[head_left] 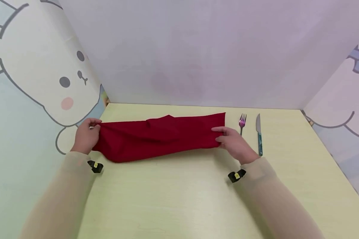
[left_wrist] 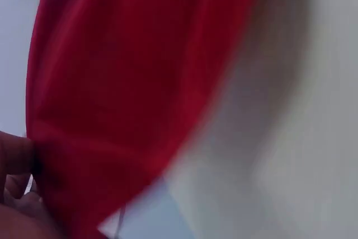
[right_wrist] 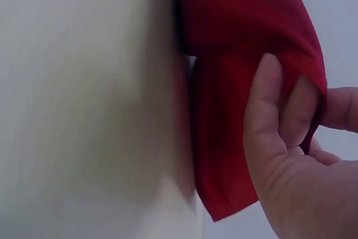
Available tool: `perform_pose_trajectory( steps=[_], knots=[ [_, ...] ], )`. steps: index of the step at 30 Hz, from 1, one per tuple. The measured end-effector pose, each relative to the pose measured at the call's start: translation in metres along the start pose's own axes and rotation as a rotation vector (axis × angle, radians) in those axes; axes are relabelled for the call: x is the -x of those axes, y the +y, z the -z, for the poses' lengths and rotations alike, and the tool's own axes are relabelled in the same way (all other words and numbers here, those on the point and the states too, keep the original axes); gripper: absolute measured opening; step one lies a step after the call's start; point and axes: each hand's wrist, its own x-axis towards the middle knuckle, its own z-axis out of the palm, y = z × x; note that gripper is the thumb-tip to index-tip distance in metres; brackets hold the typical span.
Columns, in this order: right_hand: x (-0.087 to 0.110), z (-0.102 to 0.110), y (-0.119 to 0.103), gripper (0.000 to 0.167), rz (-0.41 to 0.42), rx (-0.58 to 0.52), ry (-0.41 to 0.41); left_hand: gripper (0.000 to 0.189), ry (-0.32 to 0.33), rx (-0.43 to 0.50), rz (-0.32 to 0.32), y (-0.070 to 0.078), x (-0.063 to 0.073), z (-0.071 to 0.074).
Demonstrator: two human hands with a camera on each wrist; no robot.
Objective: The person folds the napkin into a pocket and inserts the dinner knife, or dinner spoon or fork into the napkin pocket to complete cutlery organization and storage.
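Observation:
A red cloth (head_left: 161, 136) stretches in a long strip between both hands, lifted off the table along its lower edge. At its left end, my left hand (head_left: 86, 135) pinches the upper corner; the left wrist view shows the cloth (left_wrist: 128, 82) hanging from thumb and fingers. My right hand (head_left: 234, 144) grips the other end. In the right wrist view the thumb and fingers of the right hand (right_wrist: 296, 160) pinch a fold of the cloth (right_wrist: 246, 20), and a flap of it hangs past them.
A fork (head_left: 242, 122) lies just right of the cloth, its handle partly hidden by the right hand. Further right lies a table knife (head_left: 259, 136) with a teal handle. The pale table (head_left: 173, 196) meets a white wall (head_left: 191, 59) at the back and cartoon-printed sheets at both sides.

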Motion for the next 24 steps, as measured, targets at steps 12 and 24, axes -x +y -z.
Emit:
perform_pose_trajectory(
  steps=[12, 24],
  knots=[
    [-0.010, 0.022, 0.018, 0.061, -0.070, -0.011, 0.005, 0.036, -0.159, -0.118, 0.025, -0.006, 0.000, -0.016],
    [0.006, 0.015, 0.034, 0.060, -0.054, 0.164, -0.113, 0.044, -0.309, -0.258, 0.080, -0.015, 0.012, -0.014]
  ],
)
